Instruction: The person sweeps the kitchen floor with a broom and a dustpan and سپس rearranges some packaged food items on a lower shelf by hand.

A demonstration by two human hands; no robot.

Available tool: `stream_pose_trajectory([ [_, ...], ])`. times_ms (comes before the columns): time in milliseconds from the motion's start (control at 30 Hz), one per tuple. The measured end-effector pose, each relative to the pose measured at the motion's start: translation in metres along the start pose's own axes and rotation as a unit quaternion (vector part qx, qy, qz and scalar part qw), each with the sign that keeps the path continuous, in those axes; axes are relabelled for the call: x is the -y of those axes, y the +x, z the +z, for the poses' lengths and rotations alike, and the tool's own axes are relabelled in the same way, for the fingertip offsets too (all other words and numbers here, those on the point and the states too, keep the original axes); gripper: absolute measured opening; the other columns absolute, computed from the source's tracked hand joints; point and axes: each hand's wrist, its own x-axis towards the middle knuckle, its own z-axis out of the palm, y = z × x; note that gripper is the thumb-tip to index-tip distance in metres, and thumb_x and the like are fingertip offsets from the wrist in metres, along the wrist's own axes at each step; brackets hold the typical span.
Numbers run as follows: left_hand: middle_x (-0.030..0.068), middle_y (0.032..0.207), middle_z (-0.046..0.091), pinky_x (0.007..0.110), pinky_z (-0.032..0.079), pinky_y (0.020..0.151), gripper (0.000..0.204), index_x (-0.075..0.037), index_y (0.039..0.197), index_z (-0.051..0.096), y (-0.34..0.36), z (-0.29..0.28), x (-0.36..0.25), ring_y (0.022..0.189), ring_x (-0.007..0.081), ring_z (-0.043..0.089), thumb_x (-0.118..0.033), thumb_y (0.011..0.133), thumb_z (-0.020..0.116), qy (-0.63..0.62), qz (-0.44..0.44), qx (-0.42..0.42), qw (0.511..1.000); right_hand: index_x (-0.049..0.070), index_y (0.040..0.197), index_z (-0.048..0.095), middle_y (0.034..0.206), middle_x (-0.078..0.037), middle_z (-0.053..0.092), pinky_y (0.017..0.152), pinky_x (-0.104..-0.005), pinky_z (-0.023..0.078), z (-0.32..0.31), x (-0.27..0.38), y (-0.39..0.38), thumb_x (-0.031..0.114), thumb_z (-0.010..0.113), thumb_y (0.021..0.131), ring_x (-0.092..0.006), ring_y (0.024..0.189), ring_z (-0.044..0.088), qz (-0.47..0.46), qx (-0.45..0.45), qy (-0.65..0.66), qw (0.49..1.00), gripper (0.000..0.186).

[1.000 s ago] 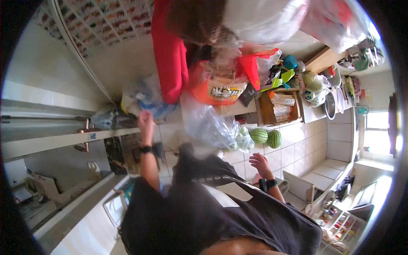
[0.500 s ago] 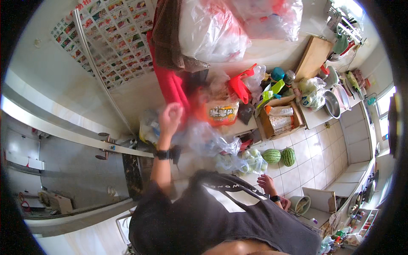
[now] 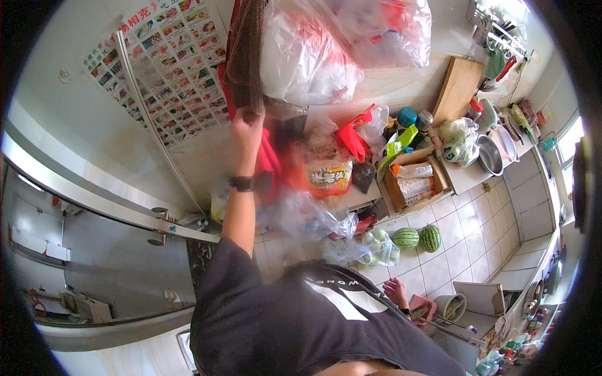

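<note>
At left centre of the frame the left hand (image 3: 248,128) is reaching up, wristband showing on the forearm, and its fingers are closing on the lower edge of a brown towel (image 3: 246,53) hanging at upper centre-left. The towel is draping straight down, long axis running vertically in the frame, free end pointing down toward the hand; its upper end is running out of the frame, so its fixing cannot be told. By its folds it is judged soft, limp and light, not fragile, unlikely to slip; the bottom hem, where the fingers are pinching, is judged the sound place to hold, since the cloth will bunch rather than resist. A red cloth (image 3: 269,156) is hanging just behind and below the hand. Just right of the towel a bulging clear bag (image 3: 307,62) is hanging, touching or nearly touching it; which, cannot be told. Right of centre, a counter (image 3: 467,178) is carrying a box (image 3: 414,182), bags and a metal bowl (image 3: 489,155), with a board (image 3: 458,91) leaning on the wall. Below, two melons (image 3: 419,238) are lying on the tiled floor (image 3: 464,250). At lower right centre the right hand (image 3: 396,292) is hanging low beside the body, fingers loosely curled, holding nothing visible.
</note>
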Motion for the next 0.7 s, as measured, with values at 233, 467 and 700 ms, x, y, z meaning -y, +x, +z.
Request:
stream_pose_trajectory([
  [233,0.0051,0.080,0.062,0.021,0.038,0.046,0.016,-0.004,0.097,0.054,0.023,-0.079,-0.026,0.058,0.0076,0.050,-0.012,0.084,0.060,-0.281,-0.141,-0.148,0.937,0.005,0.107,0.050,0.097,-0.013,0.062,0.066,-0.0356,0.053,-0.012,-0.003,0.007,0.036,0.048,0.091,-0.0262,0.083,0.064,0.031,0.006,0.013,0.999,0.035],
  [467,-0.0006,0.076,0.057,0.019,0.032,0.047,0.020,-0.009,0.094,0.053,0.009,-0.109,-0.048,0.054,0.0041,0.042,-0.023,0.085,0.064,-0.178,-0.171,-0.070,0.967,0.003,0.112,0.050,0.096,-0.015,0.063,0.061,-0.0349,0.052,0.006,0.014,0.021,0.035,0.048,0.090,-0.0275,0.081,0.065,0.011,-0.001,-0.042,0.999,0.039],
  [700,0.0007,0.084,0.059,0.023,0.045,0.060,0.033,-0.004,0.109,0.055,-0.062,-0.050,-0.066,0.071,0.0071,0.053,-0.020,0.083,0.067,-0.042,-0.039,0.131,0.990,0.006,0.106,0.050,0.093,-0.013,0.064,0.062,-0.0352,0.052,0.016,0.028,0.016,0.031,0.047,0.091,-0.0253,0.078,0.065,-0.014,0.017,-0.076,0.997,0.029],
])
